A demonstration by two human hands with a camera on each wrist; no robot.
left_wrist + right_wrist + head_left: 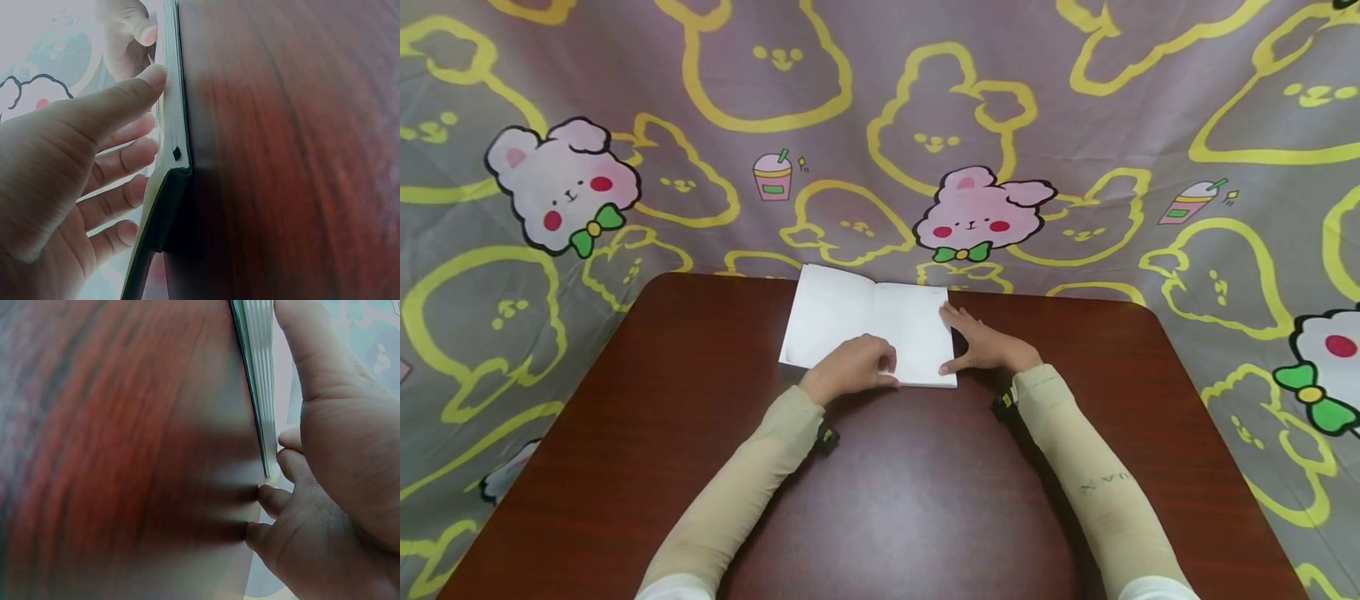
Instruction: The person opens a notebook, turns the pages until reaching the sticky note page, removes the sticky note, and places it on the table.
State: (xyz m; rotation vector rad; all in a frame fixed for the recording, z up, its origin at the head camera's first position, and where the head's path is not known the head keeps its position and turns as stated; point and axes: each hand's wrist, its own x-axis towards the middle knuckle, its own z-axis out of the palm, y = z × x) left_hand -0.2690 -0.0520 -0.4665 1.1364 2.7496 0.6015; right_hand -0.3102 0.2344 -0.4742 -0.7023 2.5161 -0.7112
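Note:
A book with blank-looking white pages (pixel 829 312) lies spread on the table, slightly turned. Its dark cover (pixel 170 203) and page edges show in the left wrist view, with a small dark tip poking out at the bottom of the pages. My left hand (pixel 850 367) is over the lower middle of the book, fingertips at the page and thumb by the bottom edge. At the right edge is my right hand (pixel 988 343), fingers spread and thumb on the lower right corner. The right wrist view shows its fingertips (pixel 272 499) around the corner of the page stack (pixel 257 381).
The book lies on a dark red-brown wooden table (pixel 887 500), near its far edge. A hanging cloth (pixel 850 150) printed with yellow outlines and pink bunnies surrounds the far side and both sides. Both forearms wear beige sleeves (pixel 752 475), with small black devices at the wrists.

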